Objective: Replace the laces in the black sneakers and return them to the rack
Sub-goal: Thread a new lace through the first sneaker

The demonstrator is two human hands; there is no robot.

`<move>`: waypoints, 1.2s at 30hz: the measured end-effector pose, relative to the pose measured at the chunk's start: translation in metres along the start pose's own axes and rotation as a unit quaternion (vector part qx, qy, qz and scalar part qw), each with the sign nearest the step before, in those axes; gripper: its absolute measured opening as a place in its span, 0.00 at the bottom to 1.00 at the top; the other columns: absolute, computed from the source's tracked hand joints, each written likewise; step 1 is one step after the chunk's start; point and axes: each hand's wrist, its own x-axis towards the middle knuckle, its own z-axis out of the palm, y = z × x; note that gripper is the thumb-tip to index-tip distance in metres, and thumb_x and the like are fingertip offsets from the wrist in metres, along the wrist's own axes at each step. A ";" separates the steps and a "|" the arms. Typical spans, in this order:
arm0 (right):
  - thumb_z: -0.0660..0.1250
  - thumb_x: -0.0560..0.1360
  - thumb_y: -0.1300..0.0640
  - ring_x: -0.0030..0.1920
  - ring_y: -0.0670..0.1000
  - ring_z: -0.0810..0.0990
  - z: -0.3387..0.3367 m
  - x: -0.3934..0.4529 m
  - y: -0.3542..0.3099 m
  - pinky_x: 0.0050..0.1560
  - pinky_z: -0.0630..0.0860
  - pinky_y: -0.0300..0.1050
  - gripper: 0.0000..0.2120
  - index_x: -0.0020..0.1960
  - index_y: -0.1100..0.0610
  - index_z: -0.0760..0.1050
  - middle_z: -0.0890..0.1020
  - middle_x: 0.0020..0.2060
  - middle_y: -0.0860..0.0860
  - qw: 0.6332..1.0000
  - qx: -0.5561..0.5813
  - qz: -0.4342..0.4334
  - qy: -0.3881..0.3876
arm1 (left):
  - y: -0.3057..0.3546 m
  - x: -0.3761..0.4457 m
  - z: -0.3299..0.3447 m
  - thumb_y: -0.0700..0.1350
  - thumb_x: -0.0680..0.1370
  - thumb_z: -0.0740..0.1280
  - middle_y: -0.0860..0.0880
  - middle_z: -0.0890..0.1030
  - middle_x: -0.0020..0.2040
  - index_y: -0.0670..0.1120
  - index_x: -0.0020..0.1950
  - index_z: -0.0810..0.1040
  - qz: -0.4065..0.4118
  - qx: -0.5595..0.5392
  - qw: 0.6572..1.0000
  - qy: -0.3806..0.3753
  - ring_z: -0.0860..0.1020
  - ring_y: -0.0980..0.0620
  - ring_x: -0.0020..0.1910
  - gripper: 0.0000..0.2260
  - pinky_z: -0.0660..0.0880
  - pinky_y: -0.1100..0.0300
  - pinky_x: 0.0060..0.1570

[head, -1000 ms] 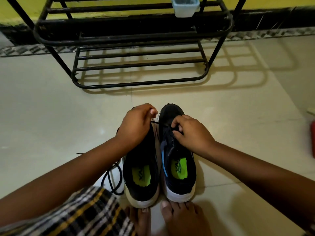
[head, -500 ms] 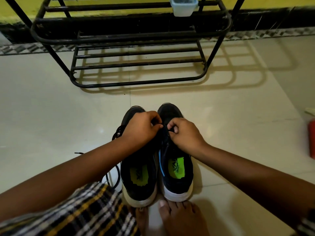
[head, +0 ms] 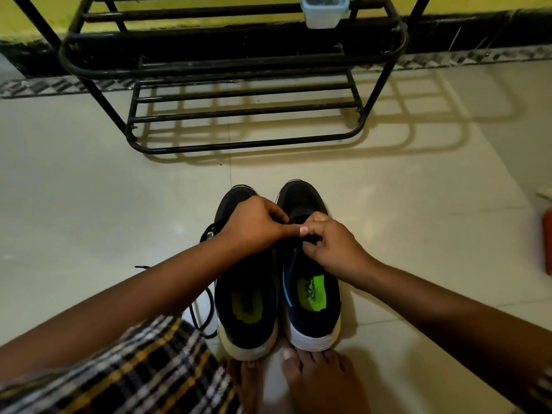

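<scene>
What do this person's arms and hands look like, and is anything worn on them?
Both forearms are bare up to the picture's edge: no sleeves, watch or bracelet in view. The left hand and right hand wear no gloves or visible rings; the nails are short and unpainted. A checked cloth in black, white and yellow lies below the left arm. The feet are bare.

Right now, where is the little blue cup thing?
In the head view, the pale blue container sits at the top, right of centre, on the black shoe rack, far behind the two sneakers.
</scene>
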 end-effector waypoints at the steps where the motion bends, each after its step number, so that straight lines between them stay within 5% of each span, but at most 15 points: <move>1: 0.64 0.73 0.68 0.37 0.40 0.69 0.002 -0.004 0.003 0.37 0.65 0.28 0.09 0.44 0.53 0.75 0.69 0.40 0.45 1.000 -0.003 -0.008 0.005 | -0.001 0.000 -0.001 0.58 0.66 0.76 0.53 0.83 0.42 0.48 0.48 0.84 -0.003 -0.012 1.000 -0.014 0.80 0.60 0.42 0.17 0.75 0.66 0.43; 7: 0.63 0.72 0.58 0.55 0.51 0.65 0.017 -0.024 0.012 0.56 0.59 0.38 0.12 0.53 0.60 0.79 0.67 0.51 0.49 0.998 -0.061 -0.022 0.019 | 0.000 0.004 -0.002 0.48 0.72 0.72 0.49 0.84 0.41 0.46 0.44 0.84 -0.046 -0.046 0.997 -0.033 0.81 0.53 0.45 0.06 0.77 0.59 0.50; 12: 0.61 0.66 0.65 0.48 0.60 0.70 0.020 -0.038 0.000 0.44 0.74 0.52 0.15 0.47 0.55 0.80 0.74 0.53 0.56 0.964 -0.243 -0.111 0.016 | 0.002 0.004 0.004 0.56 0.70 0.72 0.49 0.83 0.36 0.46 0.39 0.84 -0.022 0.044 0.999 0.006 0.80 0.54 0.37 0.12 0.76 0.58 0.40; 15: 0.60 0.65 0.65 0.47 0.59 0.72 0.022 -0.042 -0.006 0.41 0.75 0.50 0.17 0.48 0.54 0.81 0.76 0.51 0.54 0.956 -0.262 -0.134 0.024 | -0.001 0.004 0.001 0.47 0.70 0.72 0.49 0.84 0.40 0.47 0.40 0.85 -0.021 0.027 0.999 0.022 0.81 0.54 0.41 0.04 0.77 0.59 0.45; 22: 0.66 0.73 0.65 0.42 0.48 0.71 -0.006 -0.003 -0.023 0.45 0.67 0.40 0.06 0.48 0.58 0.79 0.73 0.44 0.50 0.989 -0.127 -0.057 0.044 | -0.005 0.001 0.001 0.43 0.73 0.70 0.48 0.85 0.44 0.46 0.45 0.85 -0.014 -0.004 1.000 0.021 0.81 0.54 0.45 0.05 0.77 0.59 0.50; 26: 0.68 0.73 0.59 0.52 0.54 0.75 -0.005 0.017 -0.022 0.51 0.71 0.44 0.09 0.52 0.57 0.75 0.73 0.51 0.53 0.977 -0.210 -0.001 0.022 | -0.005 0.000 0.002 0.43 0.74 0.69 0.49 0.85 0.45 0.46 0.47 0.85 -0.009 -0.004 1.000 0.017 0.81 0.53 0.46 0.05 0.77 0.58 0.52; 36: 0.62 0.77 0.61 0.56 0.60 0.74 0.001 0.024 -0.031 0.44 0.65 0.46 0.11 0.59 0.61 0.72 0.72 0.57 0.57 0.933 -0.358 0.026 -0.015 | -0.006 0.004 0.001 0.44 0.74 0.70 0.48 0.84 0.47 0.46 0.50 0.82 -0.006 -0.012 1.000 -0.026 0.81 0.51 0.48 0.06 0.76 0.54 0.55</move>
